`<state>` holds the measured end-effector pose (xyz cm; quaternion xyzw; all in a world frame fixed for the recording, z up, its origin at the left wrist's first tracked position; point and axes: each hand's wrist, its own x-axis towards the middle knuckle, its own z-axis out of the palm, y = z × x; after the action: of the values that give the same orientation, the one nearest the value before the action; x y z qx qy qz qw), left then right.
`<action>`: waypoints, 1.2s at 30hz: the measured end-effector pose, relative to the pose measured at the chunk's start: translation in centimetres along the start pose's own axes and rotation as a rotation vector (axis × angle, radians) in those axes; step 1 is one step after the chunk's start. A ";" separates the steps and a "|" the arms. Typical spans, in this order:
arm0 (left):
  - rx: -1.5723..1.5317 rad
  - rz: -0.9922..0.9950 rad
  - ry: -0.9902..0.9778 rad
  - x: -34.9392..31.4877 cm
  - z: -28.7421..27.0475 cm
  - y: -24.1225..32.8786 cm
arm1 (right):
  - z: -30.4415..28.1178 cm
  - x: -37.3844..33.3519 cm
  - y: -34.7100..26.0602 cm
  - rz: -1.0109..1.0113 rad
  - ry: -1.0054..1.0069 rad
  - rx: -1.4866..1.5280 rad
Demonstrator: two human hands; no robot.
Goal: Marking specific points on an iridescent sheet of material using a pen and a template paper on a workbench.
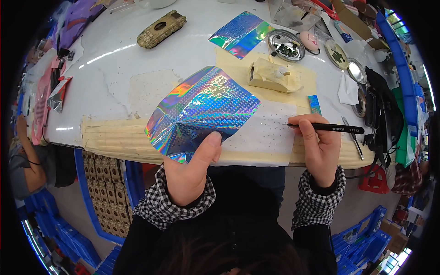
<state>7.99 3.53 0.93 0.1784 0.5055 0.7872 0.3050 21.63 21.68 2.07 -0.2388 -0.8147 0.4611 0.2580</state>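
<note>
Around the surface [107, 82] I see a toy tank body [160, 30], a tan block [271, 77] and a dish [297, 54] of dark bits, while a shiny sheet [208, 103] hides part of the speckled white paper [270, 137]. The left hand [185, 178] pinches that sheet near its lower edge, thumb in front. The right hand's [318, 149] fingers [308, 133] close around black tweezers [339, 128], tip over the paper.

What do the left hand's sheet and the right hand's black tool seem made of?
Sheet: probably thin plastic film, mirror-glossy, given its rainbow sheen and creases.
Black tool: perhaps coated metal, though its smooth, dark finish leaves plastic possible.
</note>
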 end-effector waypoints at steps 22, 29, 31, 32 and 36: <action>0.251 0.133 -0.051 -1.4 0.8 -0.3 | 0.6 -1.8 -1.1 -0.227 -0.111 -0.001; 0.663 0.291 -0.177 -1.9 1.0 -0.6 | 1.2 -3.1 -0.5 -0.496 -0.070 -0.313; 0.760 0.348 -0.207 -1.8 0.8 -1.0 | 1.3 -3.2 -0.4 -0.503 -0.052 -0.336; 0.764 0.304 -0.163 -2.3 0.9 -1.5 | 1.3 -3.3 -0.3 -0.498 -0.040 -0.340; 0.850 0.283 -0.194 -2.1 1.3 -1.2 | 1.3 -3.3 -0.2 -0.491 -0.036 -0.364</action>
<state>10.71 3.41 0.43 0.4278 0.7235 0.5235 0.1400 23.22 18.73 0.99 -0.0688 -0.9217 0.2356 0.3004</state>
